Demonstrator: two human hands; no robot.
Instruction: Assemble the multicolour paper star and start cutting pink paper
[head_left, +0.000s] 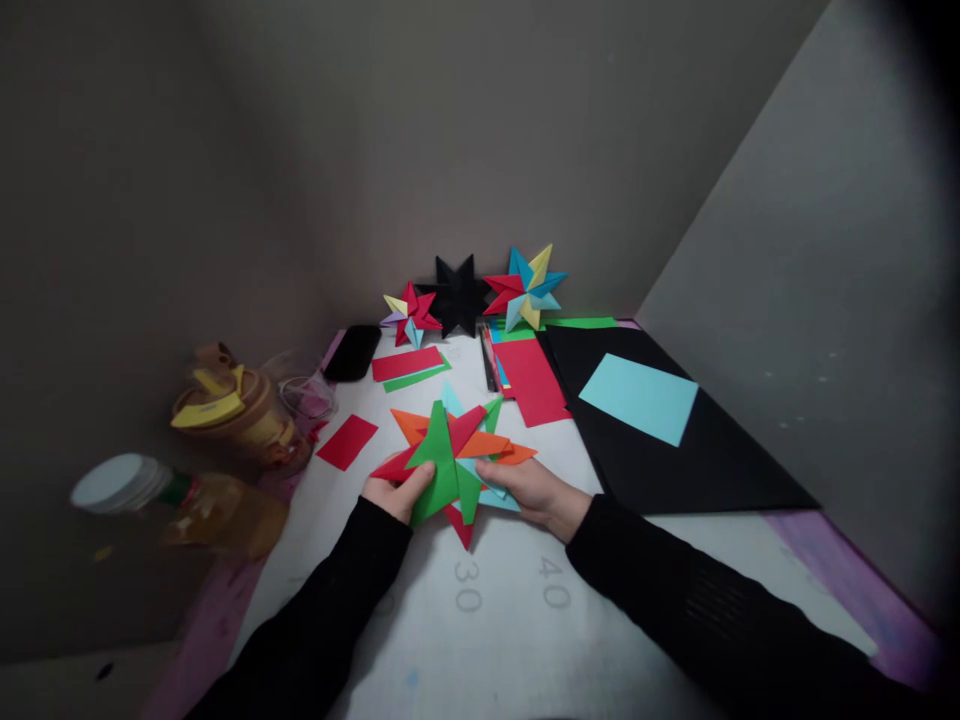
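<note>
Left hand and right hand pinched a paper star, seemingly mostly assembled; beyond them, a red sheet lay unfolded.

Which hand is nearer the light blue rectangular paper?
Right. The right hand is left of the light blue paper, nearer the camera; the left hand is farther left, on the multicolored folded-paper star.

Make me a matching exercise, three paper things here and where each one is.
Things:
1. Green, red, orange and light-blue folded-paper star
2. Light-blue rectangular paper sheet
3. Black folded-paper star

Places:
A. Between two multicoloured folded-paper stars
B. Held by the left hand and right hand
C. On a large black flat sheet

Pairs: 1-B; 2-C; 3-A
</note>
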